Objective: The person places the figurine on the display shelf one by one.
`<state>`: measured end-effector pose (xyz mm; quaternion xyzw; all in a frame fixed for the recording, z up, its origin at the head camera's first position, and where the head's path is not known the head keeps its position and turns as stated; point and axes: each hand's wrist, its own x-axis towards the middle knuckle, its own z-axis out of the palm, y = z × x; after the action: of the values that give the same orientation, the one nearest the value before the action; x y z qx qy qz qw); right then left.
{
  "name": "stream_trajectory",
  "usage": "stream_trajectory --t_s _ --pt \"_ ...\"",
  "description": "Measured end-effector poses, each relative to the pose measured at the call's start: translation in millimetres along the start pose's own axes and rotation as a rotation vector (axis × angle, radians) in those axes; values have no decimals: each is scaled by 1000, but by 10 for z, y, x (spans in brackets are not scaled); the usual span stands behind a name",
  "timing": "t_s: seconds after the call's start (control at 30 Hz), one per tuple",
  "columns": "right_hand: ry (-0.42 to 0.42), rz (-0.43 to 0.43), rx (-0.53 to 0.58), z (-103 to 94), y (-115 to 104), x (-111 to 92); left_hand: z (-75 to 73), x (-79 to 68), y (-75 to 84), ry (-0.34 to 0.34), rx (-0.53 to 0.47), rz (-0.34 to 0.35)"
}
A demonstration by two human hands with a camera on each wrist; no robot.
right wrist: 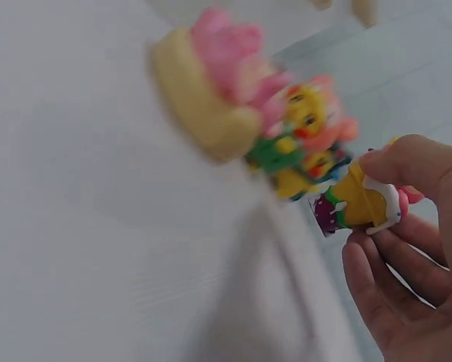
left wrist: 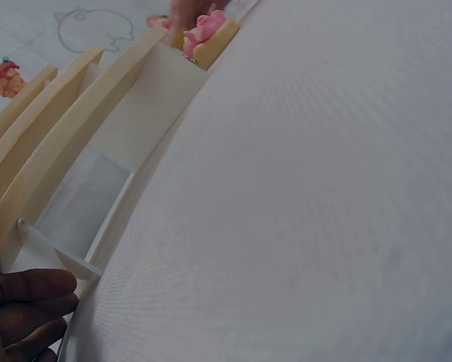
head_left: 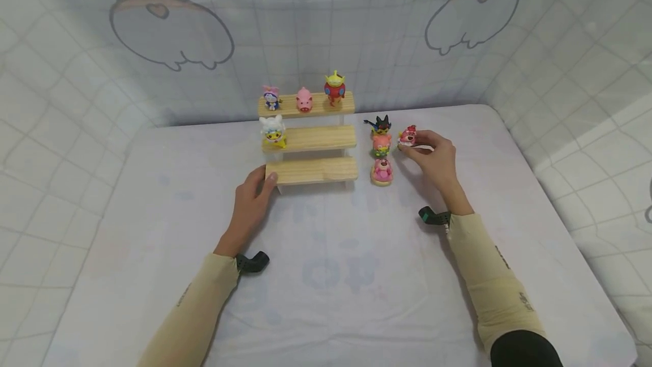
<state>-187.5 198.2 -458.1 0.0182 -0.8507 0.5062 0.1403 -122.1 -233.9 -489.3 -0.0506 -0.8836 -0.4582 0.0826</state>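
Pinching a red, white and yellow toy figurine (head_left: pixel 408 136) in right hand (head_left: pixel 439 160), right of the three-tiered pale wooden stand (head_left: pixel 313 170); gripping its near left corner with left hand (head_left: pixel 248 198). Best steered clear of three multicoloured toys (head_left: pixel 381 145) between, pinch light.

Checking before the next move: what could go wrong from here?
The right hand pinches the red-topped figurine with thumb and fingers, so it might slip. Carried low toward the stand, it could knock the black-eared figurine in between. If the left hand jolts the stand it grips, the white-hooded figurine on the middle step may topple.
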Motion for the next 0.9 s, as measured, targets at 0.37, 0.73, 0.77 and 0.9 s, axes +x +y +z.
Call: stream_trajectory --t_s 0.37,0.73,0.77,0.9 --pt "48 -43 0 -33 -198 14 9 -8 8 -6 -7 -17" --pt "35 -123 64 56 -637 -46 25 3 2 4 -18 -16" --pt "38 -133 72 74 -664 -49 21 3 -3 2 -18 -15" --pt "39 -181 83 164 -793 -67 18 -9 -20 -2 -41 -27"
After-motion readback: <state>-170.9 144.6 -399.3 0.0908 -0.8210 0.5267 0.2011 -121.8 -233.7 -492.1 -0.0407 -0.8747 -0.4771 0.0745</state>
